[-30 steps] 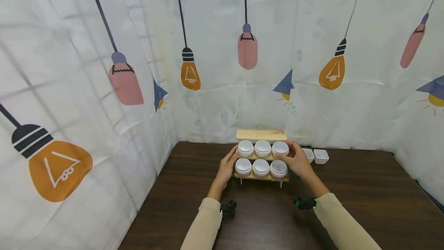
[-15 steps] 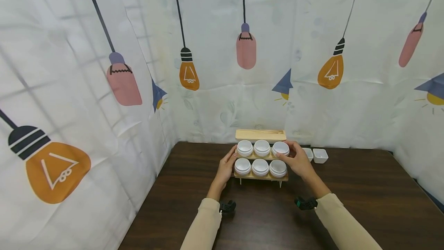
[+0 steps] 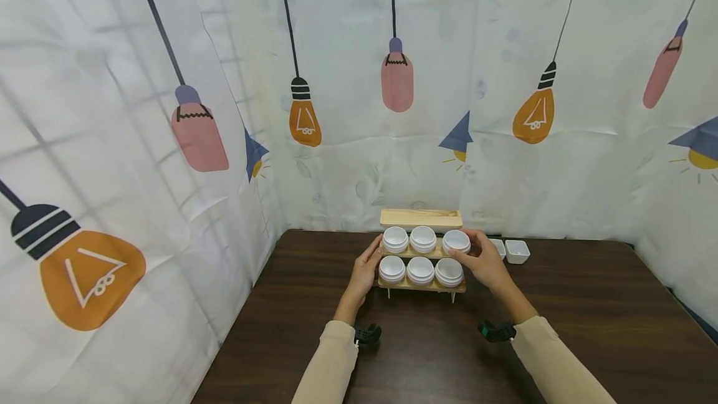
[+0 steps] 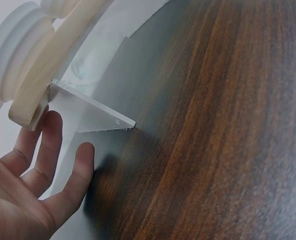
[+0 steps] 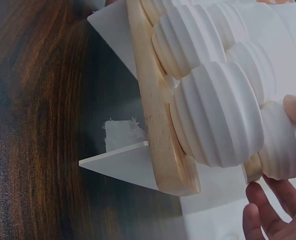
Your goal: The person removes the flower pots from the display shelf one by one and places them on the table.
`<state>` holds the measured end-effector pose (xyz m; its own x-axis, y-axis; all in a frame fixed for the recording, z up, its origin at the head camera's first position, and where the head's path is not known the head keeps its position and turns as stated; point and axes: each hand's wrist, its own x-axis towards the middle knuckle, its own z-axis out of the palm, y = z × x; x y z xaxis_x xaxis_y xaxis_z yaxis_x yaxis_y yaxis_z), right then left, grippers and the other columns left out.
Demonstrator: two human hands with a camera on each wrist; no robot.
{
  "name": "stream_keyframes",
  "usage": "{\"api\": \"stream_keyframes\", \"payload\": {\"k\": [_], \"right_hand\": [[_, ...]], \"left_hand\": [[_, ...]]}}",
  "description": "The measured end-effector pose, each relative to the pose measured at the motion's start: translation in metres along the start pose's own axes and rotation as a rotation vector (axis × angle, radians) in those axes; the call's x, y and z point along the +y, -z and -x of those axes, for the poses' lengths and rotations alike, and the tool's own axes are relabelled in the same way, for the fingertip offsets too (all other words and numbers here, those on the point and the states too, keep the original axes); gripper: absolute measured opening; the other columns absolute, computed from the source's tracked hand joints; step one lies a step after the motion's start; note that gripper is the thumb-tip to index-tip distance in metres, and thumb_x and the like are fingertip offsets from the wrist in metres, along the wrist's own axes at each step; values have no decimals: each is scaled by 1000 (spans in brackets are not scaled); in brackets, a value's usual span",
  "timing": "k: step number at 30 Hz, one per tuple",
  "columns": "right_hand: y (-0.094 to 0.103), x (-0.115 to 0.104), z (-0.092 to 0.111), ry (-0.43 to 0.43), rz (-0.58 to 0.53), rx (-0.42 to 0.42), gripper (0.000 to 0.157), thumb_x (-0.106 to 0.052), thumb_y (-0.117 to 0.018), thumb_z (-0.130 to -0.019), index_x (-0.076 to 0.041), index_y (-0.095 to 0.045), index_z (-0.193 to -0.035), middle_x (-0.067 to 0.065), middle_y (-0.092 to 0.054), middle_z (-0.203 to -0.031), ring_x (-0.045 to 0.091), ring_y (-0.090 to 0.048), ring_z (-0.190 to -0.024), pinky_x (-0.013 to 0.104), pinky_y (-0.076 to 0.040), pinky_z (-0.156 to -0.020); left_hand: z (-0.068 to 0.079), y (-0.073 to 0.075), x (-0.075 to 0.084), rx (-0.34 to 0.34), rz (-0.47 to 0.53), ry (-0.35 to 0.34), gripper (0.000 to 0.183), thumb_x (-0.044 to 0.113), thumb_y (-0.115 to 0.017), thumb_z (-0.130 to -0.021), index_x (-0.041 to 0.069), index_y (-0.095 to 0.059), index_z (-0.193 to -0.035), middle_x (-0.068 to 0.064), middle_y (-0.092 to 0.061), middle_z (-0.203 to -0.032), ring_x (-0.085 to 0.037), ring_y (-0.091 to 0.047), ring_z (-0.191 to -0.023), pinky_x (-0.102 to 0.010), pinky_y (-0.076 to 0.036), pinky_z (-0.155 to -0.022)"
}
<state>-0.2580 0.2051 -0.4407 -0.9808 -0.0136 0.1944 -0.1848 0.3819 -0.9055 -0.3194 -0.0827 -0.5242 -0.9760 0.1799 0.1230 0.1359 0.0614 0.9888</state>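
Observation:
A two-tier wooden rack [image 3: 422, 288] with translucent triangular legs stands on the dark table, with three round white ridged bowls on each tier. My left hand [image 3: 364, 272] holds the rack's left end. In the left wrist view its fingertips meet the end of the wooden shelf [image 4: 62, 65], while the little finger stays off it. My right hand [image 3: 485, 264] grips the upper-right bowl [image 3: 457, 240], thumb [image 5: 295, 109] against its side and fingers by the shelf end. This bowl sits slightly tilted, a little apart from its neighbour [image 3: 423, 239].
Behind the rack is a pale wooden tray [image 3: 421, 217] close to the patterned curtain [image 3: 336, 186]. Small square white dishes [image 3: 516, 252] stand to the right, one partly hidden behind my right hand. The dark wooden table [image 3: 589, 317] extends around the rack.
The upper-right bowl has shifted slightly right and tilted in my right hand, opening a gap from the middle bowl. My left hand keeps its place at the rack's left end.

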Motion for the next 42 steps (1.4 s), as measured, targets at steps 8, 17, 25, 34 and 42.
{"api": "stream_keyframes", "payload": {"k": [8,17,25,34,42], "right_hand": [[-2,39,-13,1,-14,19,65,-22,-76,-95,0,-45,-147,23,-60,-132,5,-58,-95,18,-51,-77],[-1,46,-12,-1,-16,35,65,-32,-78,-93,-6,-50,-145,15,-61,-126,10,-59,-94,21,-52,-76],[3,45,-7,12,-23,68,62,-27,-80,-91,-4,-53,-142,16,-62,-120,8,-57,-87,20,-52,-71],[5,46,-3,8,-43,84,61,-23,-81,-90,-4,-53,-141,20,-61,-128,4,-59,-83,18,-53,-71],[9,45,0,6,-38,98,61,-24,-82,-90,-4,-55,-141,20,-61,-127,10,-59,-83,20,-53,-70]], "left_hand": [[1,0,-2,7,-23,3,49,38,-46,-110,29,-41,-158,-5,-47,-160,-31,-54,-135,-53,-43,-114],[1,0,-2,5,-23,17,48,40,-45,-110,33,-42,-157,-3,-48,-159,-27,-55,-134,-50,-45,-112],[1,0,-2,3,-11,5,53,40,-46,-110,23,-39,-160,-2,-43,-162,-30,-51,-139,-55,-38,-119],[-1,0,-3,3,0,12,52,37,-45,-110,23,-38,-160,-3,-42,-163,-32,-51,-139,-57,-38,-118],[-1,0,-4,-8,17,10,51,36,-44,-111,25,-38,-160,-4,-40,-163,-31,-45,-145,-58,-33,-121]]}}
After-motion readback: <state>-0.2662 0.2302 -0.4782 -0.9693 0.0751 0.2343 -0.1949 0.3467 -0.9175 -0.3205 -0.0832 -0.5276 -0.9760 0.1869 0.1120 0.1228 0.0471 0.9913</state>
